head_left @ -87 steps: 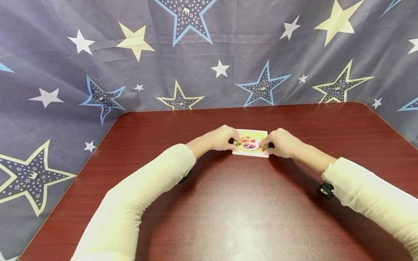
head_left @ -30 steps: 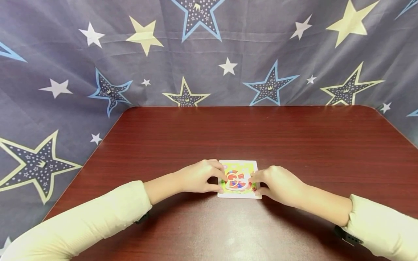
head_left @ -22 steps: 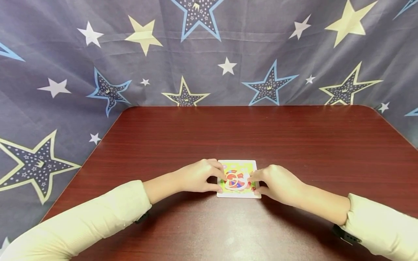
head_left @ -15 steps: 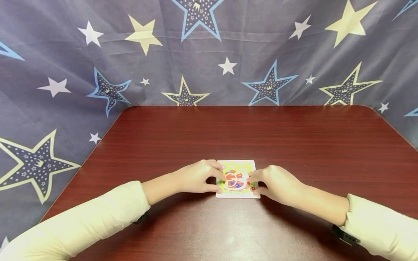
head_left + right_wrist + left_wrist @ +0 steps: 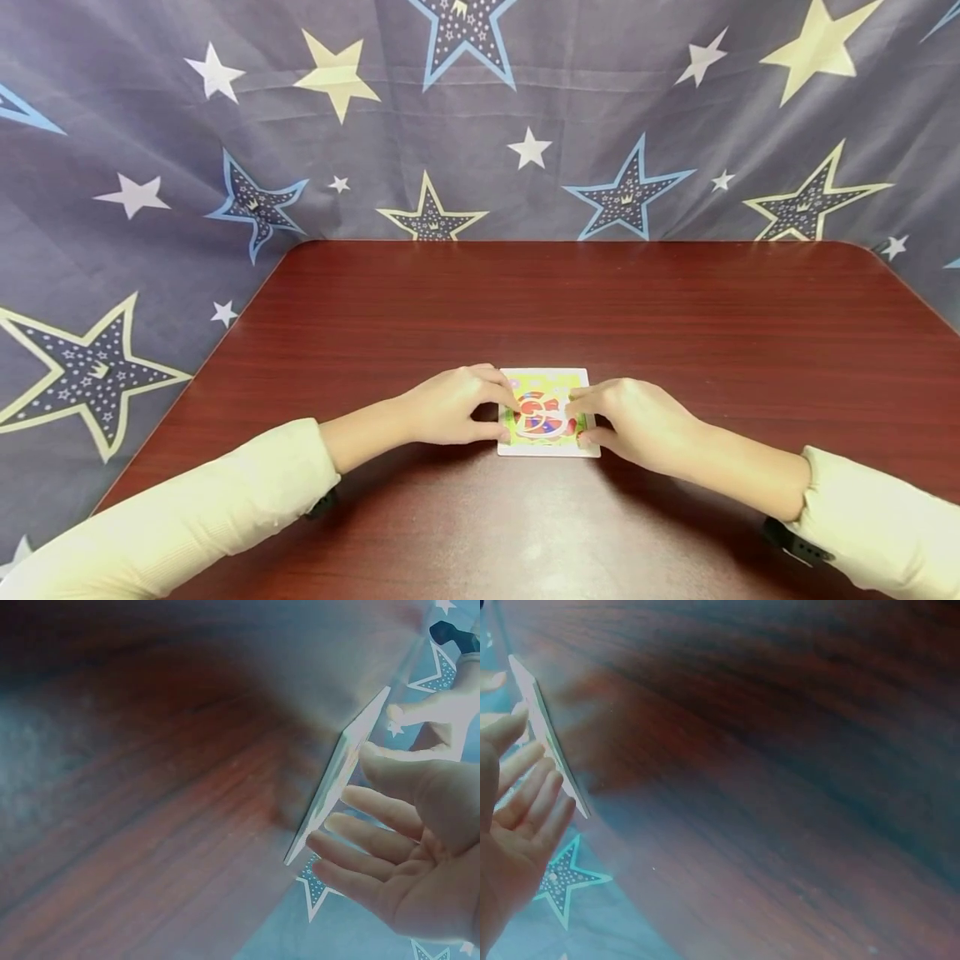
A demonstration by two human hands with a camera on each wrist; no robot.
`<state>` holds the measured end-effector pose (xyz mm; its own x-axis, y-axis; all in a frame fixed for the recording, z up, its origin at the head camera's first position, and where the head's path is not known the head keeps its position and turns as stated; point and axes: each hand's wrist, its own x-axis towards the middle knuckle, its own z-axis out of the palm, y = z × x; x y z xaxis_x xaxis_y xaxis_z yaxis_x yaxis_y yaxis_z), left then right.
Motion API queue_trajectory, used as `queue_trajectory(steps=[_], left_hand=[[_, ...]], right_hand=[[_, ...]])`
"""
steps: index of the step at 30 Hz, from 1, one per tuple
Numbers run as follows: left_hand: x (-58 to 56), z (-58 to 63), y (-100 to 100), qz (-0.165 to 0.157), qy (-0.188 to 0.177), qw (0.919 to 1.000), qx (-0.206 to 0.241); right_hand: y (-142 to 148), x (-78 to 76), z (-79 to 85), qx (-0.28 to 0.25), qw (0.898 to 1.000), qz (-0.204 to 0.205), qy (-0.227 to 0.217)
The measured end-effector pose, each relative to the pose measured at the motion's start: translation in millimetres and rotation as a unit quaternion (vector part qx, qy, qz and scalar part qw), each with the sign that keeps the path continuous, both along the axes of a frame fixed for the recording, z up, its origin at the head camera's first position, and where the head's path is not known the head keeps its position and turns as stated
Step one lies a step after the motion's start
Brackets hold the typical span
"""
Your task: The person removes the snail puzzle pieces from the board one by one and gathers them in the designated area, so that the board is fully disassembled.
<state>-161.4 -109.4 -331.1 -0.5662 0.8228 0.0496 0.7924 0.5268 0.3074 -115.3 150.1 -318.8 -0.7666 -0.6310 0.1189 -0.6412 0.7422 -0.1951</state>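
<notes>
A thin square picture board lies flat on the table. It has a white border and a bright yellow, red and blue picture inside, with glare over its middle. My left hand touches the board's left side, fingertips on the picture and thumb near the lower left corner. On the right side my right hand rests its fingertips and thumb on the board. Seen edge-on in the left wrist view, the board has fingers spread against its face. Relaxed fingers also lie along the board in the right wrist view.
The dark red wooden table stretches out around the board, glossy in front. Behind and to the left hangs a grey-blue cloth printed with stars. Both forearms wear cream sleeves with dark wrist straps.
Since 2.9 s ago both hands and the board have come closer to the person, and the head view has shifted. Over the last second hands and board have hardly moved.
</notes>
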Motion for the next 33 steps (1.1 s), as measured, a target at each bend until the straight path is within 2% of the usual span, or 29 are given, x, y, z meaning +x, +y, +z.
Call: queue_trajectory(steps=[4,8,12,15,25,29,33], left_hand=[[-3.8,2.4,0.6,0.054,-0.016,0.998,0.029],[-10.1,4.4,3.9,0.097,-0.045,0.9931,0.048],[-14.5,5.8,10.2,0.116,-0.067,0.9904,0.035],[-15.5,7.1,15.6,0.121,-0.065,0.9904,0.018],[-18.2,9.4,28.4,0.142,-0.061,0.988,-0.011],[-21.8,12.2,34.7,0.168,-0.082,0.9822,-0.014],[-25.6,15.2,39.5,0.205,-0.112,0.9723,-0.013]], right_hand=[[0.2,-3.3,1.0,-0.016,0.999,0.047,0.007],[-0.8,-6.5,-0.7,-0.007,0.994,0.109,-0.007],[-2.6,-8.2,-6.6,0.017,0.988,0.15,-0.008],[-2.8,-9.0,-11.8,0.024,0.985,0.174,0.001],[-3.4,-11.2,-18.5,0.029,0.983,0.183,-0.007],[-3.4,-12.8,-19.4,0.027,0.984,0.177,-0.023],[-3.7,-14.8,-20.3,0.021,0.984,0.174,-0.029]])
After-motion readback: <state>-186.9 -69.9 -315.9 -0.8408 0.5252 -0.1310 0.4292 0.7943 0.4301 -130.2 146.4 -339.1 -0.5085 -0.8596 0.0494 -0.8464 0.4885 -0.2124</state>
